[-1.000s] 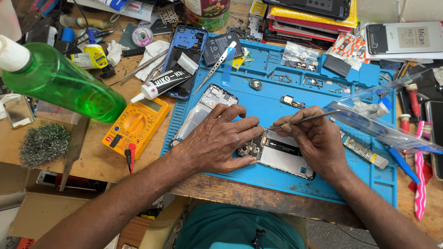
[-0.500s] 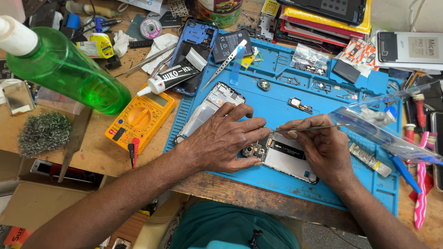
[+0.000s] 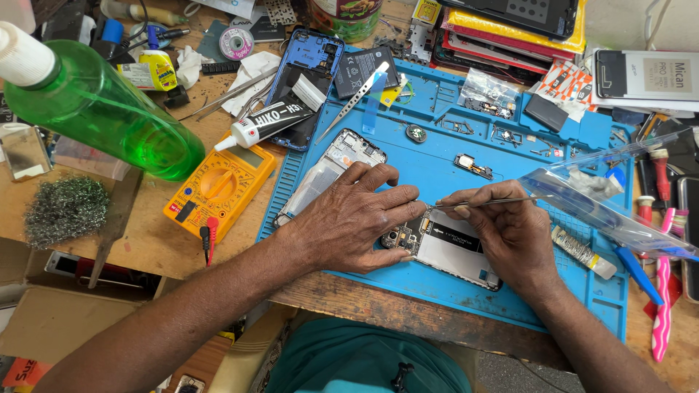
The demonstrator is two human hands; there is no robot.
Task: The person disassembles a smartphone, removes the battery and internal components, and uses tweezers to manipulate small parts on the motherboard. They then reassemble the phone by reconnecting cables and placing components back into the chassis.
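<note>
- The blue mat [image 3: 451,306] is covering the bench front, trays of small parts lying along its far edge
- A green bottle [image 3: 102,116] is lying tilted at far left, with a yellow meter [image 3: 218,189] just beside the mat
- The left hand [image 3: 349,218] is pressing flat on the mat, fingers spread and curled, fingertips steadying the phone's camera end
- The right hand [image 3: 513,233] is resting on the phone, fingers pinching a thin metal tool [image 3: 484,201]
- The opened phone [image 3: 451,247] is lying on the mat between both hands, near the front edge
- The tool's tip is pointing left, over the phone's top, near the left fingertips
</note>
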